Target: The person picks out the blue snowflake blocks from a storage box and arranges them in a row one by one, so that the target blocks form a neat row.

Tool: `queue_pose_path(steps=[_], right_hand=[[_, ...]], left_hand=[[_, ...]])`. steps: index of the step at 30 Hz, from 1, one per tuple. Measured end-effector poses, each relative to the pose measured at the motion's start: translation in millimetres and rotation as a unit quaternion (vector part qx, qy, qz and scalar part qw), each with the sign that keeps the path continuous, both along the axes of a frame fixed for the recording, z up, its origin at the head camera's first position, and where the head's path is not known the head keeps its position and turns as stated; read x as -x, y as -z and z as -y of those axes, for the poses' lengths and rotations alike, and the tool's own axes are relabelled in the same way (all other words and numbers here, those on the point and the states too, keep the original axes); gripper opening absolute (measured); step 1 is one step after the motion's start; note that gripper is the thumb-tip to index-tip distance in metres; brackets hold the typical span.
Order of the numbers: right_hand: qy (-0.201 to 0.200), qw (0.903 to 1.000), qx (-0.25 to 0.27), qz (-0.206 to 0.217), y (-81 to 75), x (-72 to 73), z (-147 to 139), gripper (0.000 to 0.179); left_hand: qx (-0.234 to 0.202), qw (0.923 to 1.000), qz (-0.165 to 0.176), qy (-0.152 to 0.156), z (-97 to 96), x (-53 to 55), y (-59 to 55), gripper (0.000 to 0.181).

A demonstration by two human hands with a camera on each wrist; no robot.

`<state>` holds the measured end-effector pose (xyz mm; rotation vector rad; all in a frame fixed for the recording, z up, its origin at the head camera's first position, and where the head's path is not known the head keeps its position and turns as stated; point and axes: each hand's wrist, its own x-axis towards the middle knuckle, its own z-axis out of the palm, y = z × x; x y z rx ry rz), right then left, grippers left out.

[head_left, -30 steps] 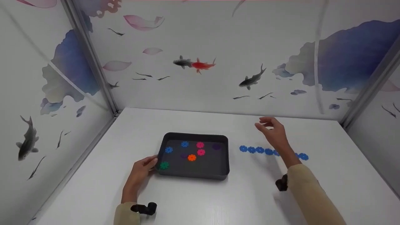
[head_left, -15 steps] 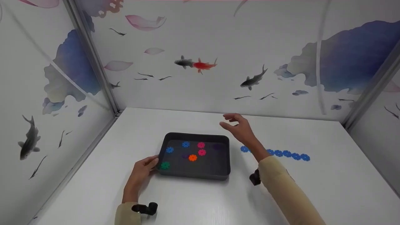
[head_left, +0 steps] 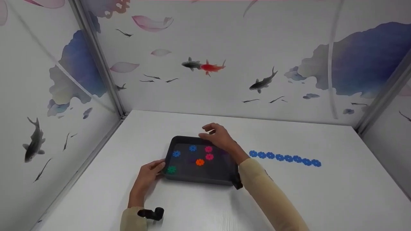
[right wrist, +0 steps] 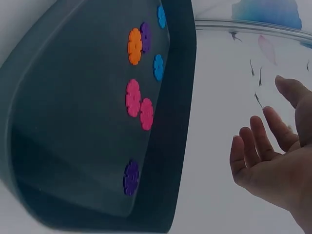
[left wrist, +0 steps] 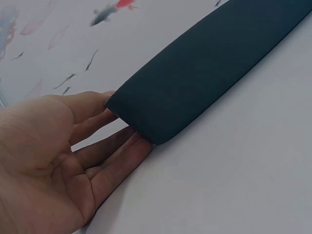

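Observation:
A dark rectangular tray (head_left: 189,181) stands on the white table with flat flower-shaped plastic pieces lying in it. Among them are an orange piece (head_left: 200,162), pink pieces (right wrist: 132,98), blue pieces (head_left: 192,148), a green piece (head_left: 171,169) and purple pieces (right wrist: 130,178). My left hand (left wrist: 73,151) holds the tray at its left end, fingertips at the rim and lower edge. Over the tray's far right part, my right hand (head_left: 218,136) hovers with its fingers loosely bent and nothing between them. Its forearm covers the tray's right side in the head view.
Right of the tray, several blue flower-shaped pieces (head_left: 289,158) form a slightly slanting row on the table (head_left: 199,211). Walls painted with fish and petals (head_left: 154,41) enclose the table at the back and sides.
My right hand has moved left from above the blue row to over the tray, uncovering the whole row. The left hand stays at the tray, and the pieces keep their places.

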<state>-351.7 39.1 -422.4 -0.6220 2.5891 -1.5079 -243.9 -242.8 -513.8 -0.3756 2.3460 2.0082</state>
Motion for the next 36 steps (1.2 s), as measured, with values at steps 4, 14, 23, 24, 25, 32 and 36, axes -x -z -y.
queue_pose_path(steps=[4,14,23,24,25,32,36], right_hand=[[-0.031,0.9986,-0.021,0.036,7.0,-1.4,16,0.051],[-0.029,0.9983,-0.018,0.048,32.4,-2.3,59,0.053],[0.028,0.9928,0.043,0.108,52.6,-2.6,92,0.049],[0.033,0.9919,0.047,0.113,54.9,-2.8,94,0.049],[0.037,0.9916,0.048,0.114,57.3,-2.8,97,0.048],[0.032,0.9923,0.049,0.11,70.9,-3.8,103,0.049],[0.031,0.9939,0.033,0.1,73.5,-3.3,104,0.047]], left_hand=[[0.005,1.0,-0.005,-0.002,-0.3,0.7,1.8,0.038],[0.028,0.9996,-0.009,-0.004,-0.1,0.9,0.5,0.039],[0.033,0.9994,-0.008,0.001,0.3,2.7,1.7,0.038],[0.032,0.9995,-0.008,0.002,0.6,2.5,1.1,0.038],[0.031,0.9995,-0.009,0.002,1.0,2.1,0.7,0.038],[0.034,0.9993,-0.012,-0.004,1.6,-0.9,1.8,0.037],[0.037,0.9991,-0.019,-0.002,0.2,0.4,1.2,0.039]])
